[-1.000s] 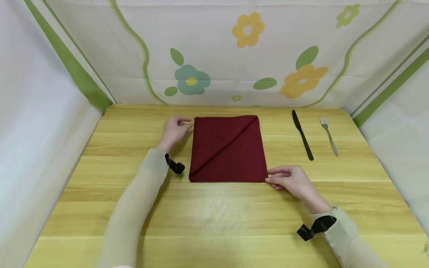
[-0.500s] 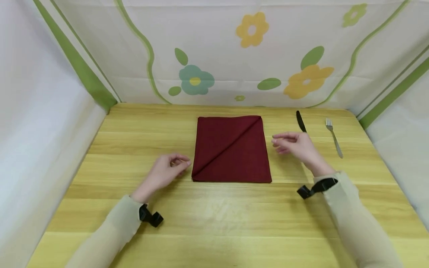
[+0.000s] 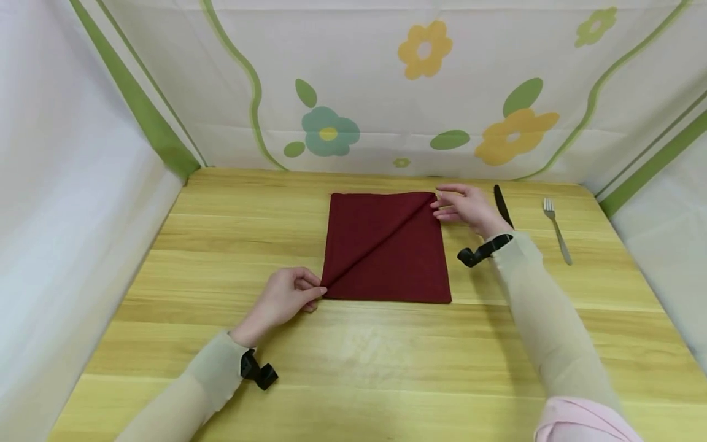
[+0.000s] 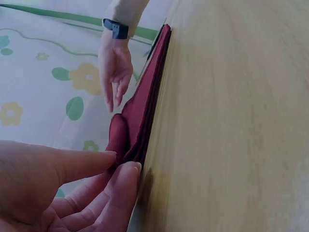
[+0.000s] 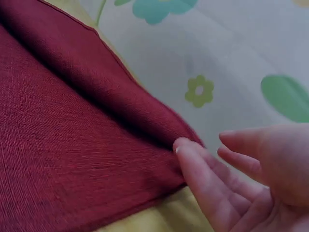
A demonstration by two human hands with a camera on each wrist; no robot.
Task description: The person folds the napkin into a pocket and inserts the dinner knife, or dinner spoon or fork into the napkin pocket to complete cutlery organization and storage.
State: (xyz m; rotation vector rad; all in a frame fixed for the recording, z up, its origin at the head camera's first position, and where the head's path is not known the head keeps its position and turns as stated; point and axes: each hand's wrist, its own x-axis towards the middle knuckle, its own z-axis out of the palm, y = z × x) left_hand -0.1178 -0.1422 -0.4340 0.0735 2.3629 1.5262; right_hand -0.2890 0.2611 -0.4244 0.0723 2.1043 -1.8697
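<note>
No readable text, label, brand, number or sign anywhere: none on the dark red napkin (image 3: 385,245), none on the knife (image 3: 502,205) or fork (image 3: 556,230) at upper right, none on the flowered backdrop (image 3: 386,86), only printed blossoms and leaves.

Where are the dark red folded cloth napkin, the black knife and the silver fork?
dark red folded cloth napkin (image 3: 386,248), head view, middle of cloth
black knife (image 3: 502,205), head view, blade
silver fork (image 3: 558,232), head view, handle
</note>
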